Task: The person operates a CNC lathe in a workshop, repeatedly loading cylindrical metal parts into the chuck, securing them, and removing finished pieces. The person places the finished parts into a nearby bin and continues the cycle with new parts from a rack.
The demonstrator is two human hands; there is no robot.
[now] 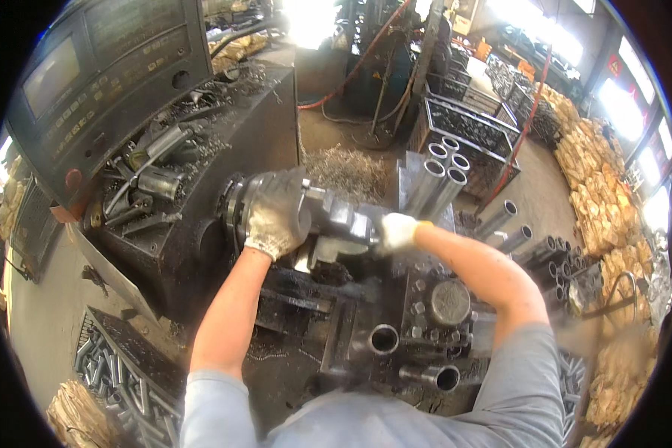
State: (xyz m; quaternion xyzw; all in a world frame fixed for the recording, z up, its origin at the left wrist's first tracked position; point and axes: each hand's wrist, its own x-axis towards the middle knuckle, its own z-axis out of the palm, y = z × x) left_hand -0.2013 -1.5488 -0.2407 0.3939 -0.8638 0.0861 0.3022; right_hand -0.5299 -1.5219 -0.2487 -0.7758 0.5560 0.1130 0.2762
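Note:
My left hand (pixel 276 213), in a grey work glove, is clamped around the round chuck (pixel 235 213) of a dark lathe (pixel 172 246). My right hand (pixel 397 231), in a white glove, grips a grey metal part (pixel 347 222) that sticks out of the chuck toward the right. Both forearms reach up from the lower edge. What lies under each palm is hidden.
A control panel (pixel 104 67) with a screen stands at upper left. Tools and metal chips litter the lathe top (pixel 164 157). Steel tubes (pixel 440 175) stand upright behind the hands; more tubes (pixel 552 257) lie at right. Black crates (pixel 470 127) sit beyond, another crate (pixel 119 366) at lower left.

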